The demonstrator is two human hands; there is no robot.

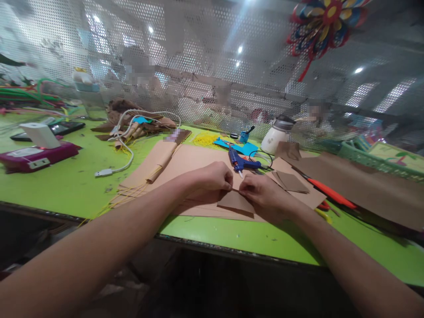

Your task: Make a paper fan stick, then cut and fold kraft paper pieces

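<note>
My left hand (215, 176) and my right hand (263, 194) meet over a small piece of brown kraft paper (236, 201) near the front edge of the green table (66, 181). Both hands have their fingers curled and pinch the top edge of that piece, fingertips almost touching. The piece rests on larger brown paper sheets (195, 161). A blue glue gun (239, 162) lies just beyond my hands. A folded brown paper square (291, 181) sits to the right of my right hand.
A rolled paper tube (160, 164) lies left. White USB cable (114, 168), pink box (33, 157) and phone (62, 128) are far left. White pot (276, 137), orange-handled tool (327, 191), green basket (374, 161) stand right. A perforated metal screen (198, 66) backs the table.
</note>
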